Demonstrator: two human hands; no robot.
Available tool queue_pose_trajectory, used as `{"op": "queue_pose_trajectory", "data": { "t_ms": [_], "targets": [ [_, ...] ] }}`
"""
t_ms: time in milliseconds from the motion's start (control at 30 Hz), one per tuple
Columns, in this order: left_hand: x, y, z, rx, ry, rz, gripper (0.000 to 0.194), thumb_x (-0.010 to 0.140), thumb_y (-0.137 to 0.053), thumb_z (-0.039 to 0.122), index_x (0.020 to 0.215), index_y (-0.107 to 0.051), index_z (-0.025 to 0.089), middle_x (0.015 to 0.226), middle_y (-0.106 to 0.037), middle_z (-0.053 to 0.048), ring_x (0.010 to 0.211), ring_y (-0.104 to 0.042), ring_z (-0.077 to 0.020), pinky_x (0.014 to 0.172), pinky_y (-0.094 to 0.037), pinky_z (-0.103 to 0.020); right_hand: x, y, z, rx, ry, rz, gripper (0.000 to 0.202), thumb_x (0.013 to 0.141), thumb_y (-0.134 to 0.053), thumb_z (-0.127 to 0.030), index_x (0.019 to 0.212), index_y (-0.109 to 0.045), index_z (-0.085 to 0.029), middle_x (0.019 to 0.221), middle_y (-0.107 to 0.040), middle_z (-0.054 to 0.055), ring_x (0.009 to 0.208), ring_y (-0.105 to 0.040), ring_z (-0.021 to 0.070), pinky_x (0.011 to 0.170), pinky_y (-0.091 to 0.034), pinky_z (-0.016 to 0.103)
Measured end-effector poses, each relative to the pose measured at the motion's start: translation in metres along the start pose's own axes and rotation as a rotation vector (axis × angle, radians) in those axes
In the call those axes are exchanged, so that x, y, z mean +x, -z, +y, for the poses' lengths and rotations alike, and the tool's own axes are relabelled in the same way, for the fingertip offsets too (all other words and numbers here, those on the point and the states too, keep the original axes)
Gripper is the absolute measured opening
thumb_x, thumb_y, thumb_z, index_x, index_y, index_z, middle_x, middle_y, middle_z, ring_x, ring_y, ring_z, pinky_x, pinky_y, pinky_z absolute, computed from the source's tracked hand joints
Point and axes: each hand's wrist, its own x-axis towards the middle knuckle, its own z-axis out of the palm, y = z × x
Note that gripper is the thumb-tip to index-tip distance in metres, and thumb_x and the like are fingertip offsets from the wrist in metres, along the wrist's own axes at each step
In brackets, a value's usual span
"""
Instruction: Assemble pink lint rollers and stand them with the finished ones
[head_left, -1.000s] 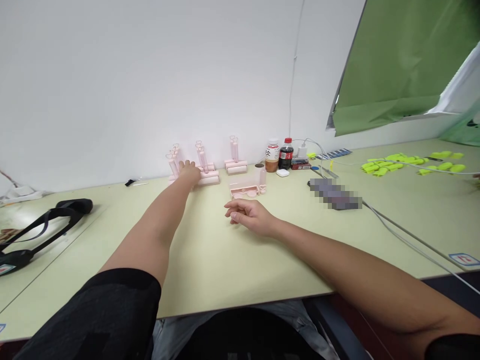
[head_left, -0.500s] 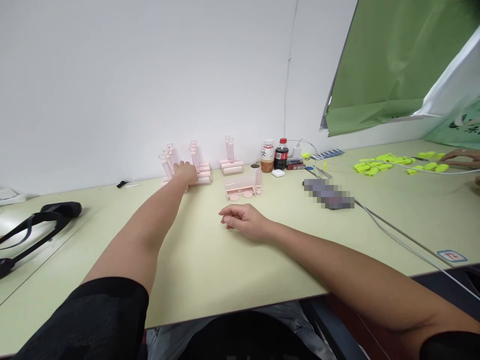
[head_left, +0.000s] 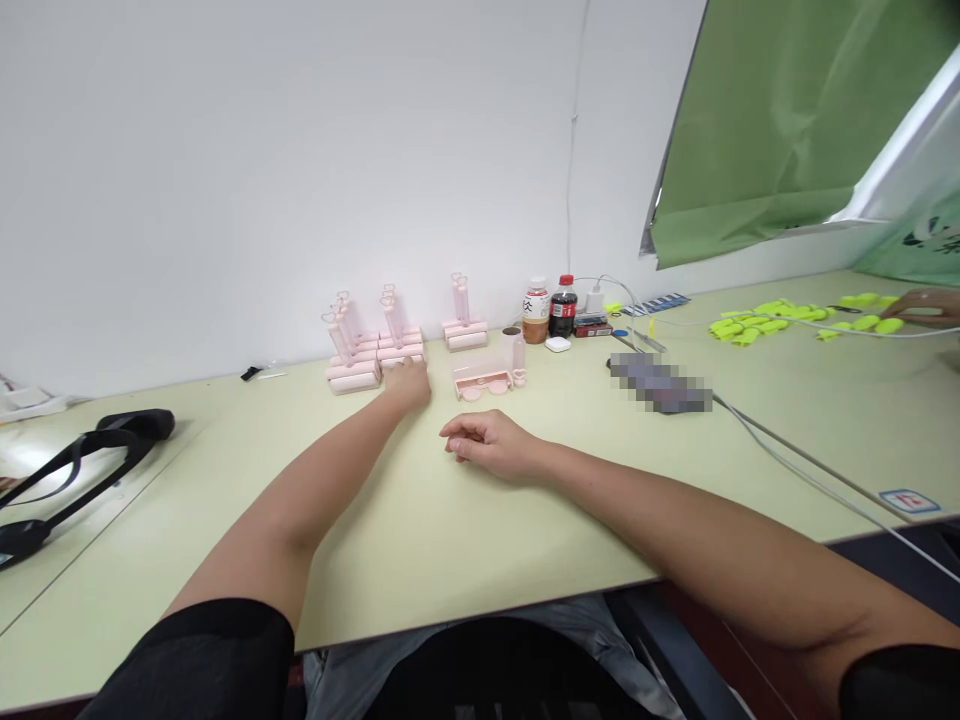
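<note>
My left hand [head_left: 407,383] reaches to the front of the middle group of pink cases [head_left: 401,343], touching or very close to the nearest one. Its fingertips are partly hidden against that case. Clear pinkish tubes with heart-shaped tops [head_left: 391,312] stand on these cases. To the left are more pink cases [head_left: 355,375] with similar tubes. My right hand [head_left: 491,440] rests on the table, fingers loosely curled and holding nothing. Just beyond it lies an open pink case [head_left: 484,385] with a clear lid and round parts in front. A clear tube [head_left: 519,358] stands at its right end.
Another pink case [head_left: 466,337] stands near the wall. Right of it are a brown drink bottle [head_left: 535,315], a cola bottle [head_left: 563,312] and a white charger [head_left: 594,302]. Cables cross the table's right side. Yellow pieces [head_left: 765,322] lie near another person's hand [head_left: 930,305]. Black straps [head_left: 112,440] lie left.
My left hand has moved right and slightly nearer, from the left group of pink cases to the front of the middle group. My right hand has stayed in place.
</note>
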Motion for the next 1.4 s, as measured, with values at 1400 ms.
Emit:
{"op": "queue_pose_trajectory", "data": {
  "t_ms": [1400],
  "targets": [
    [-0.004, 0.104, 0.021, -0.705, -0.153, 0.547, 0.024, 0.092, -0.045, 0.042, 0.097, -0.052, 0.019, 0.101, -0.060, -0.007, 0.089, -0.058, -0.0185, 0.078, -0.045, -0.031, 0.009, 0.028, 0.004, -0.674, -0.066, 0.177, 0.033, 0.085, -0.056, -0.025, 0.115, -0.066, -0.014, 0.125, -0.061, 0.015, 0.114, -0.055, 0.0293, 0.097, -0.041, 0.043]
  ]
}}
